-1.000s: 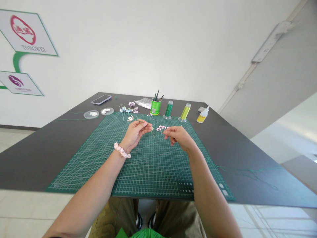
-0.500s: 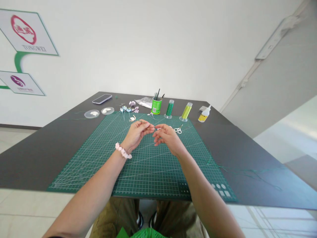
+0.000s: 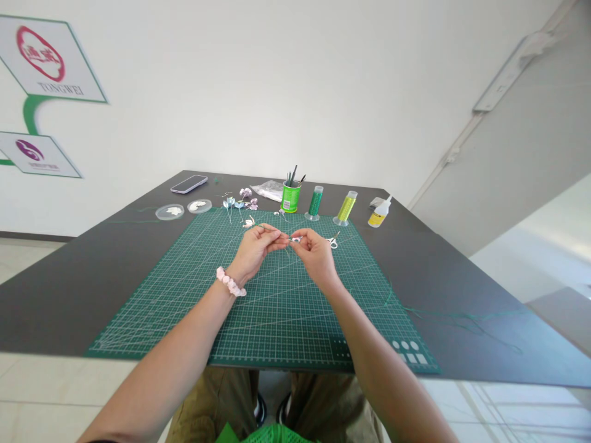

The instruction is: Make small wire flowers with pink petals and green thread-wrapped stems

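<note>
My left hand (image 3: 257, 245), with a pink scrunchie (image 3: 231, 282) round the wrist, pinches a thin flower stem. A small whitish artificial flower (image 3: 249, 222) sticks out past its far left side. My right hand (image 3: 314, 253) has thumb and forefinger pressed together at the stem's other end, close to the left fingertips; a fine strand there is too small to name. White-handled scissors (image 3: 332, 242) lie just beyond the right hand, partly hidden by it. Both hands are above the green cutting mat (image 3: 277, 320).
Artificial flowers (image 3: 239, 203) lie beyond the left hand. Behind stand a green tin (image 3: 290, 198) with tools, a dark green thread spool (image 3: 314, 203), a yellow-green spool (image 3: 346, 208) and a glue bottle (image 3: 379, 213). Left are two shallow dishes (image 3: 170, 212) and a phone (image 3: 189, 184). Loose green thread (image 3: 462, 316) lies right.
The right hand's fingers, spread apart before, have closed into a pinch near the left fingertips. The left hand has stayed almost in place, still holding the flower stem.
</note>
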The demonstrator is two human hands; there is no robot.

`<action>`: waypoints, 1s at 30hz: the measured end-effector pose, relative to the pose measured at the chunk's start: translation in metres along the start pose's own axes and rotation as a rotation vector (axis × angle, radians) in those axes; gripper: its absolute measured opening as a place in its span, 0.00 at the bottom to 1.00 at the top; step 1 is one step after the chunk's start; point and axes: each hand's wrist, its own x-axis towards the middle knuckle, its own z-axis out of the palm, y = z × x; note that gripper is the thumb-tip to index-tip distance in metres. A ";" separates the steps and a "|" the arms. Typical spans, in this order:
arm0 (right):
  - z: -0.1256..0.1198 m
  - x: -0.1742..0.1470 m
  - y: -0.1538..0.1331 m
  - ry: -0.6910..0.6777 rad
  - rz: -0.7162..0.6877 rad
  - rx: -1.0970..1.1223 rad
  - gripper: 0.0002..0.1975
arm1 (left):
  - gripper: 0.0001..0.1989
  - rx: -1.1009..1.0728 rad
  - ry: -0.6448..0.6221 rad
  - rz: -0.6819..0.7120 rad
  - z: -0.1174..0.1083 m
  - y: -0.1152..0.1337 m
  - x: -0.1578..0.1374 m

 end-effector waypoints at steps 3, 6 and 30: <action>0.001 -0.001 0.000 0.022 0.008 -0.005 0.04 | 0.05 0.018 0.002 0.012 0.001 -0.001 -0.001; 0.001 -0.001 -0.001 0.029 0.044 0.015 0.04 | 0.04 0.032 0.000 0.020 0.002 -0.001 -0.002; 0.002 -0.002 -0.003 -0.025 0.186 0.171 0.08 | 0.08 0.077 -0.043 0.024 0.001 -0.006 -0.002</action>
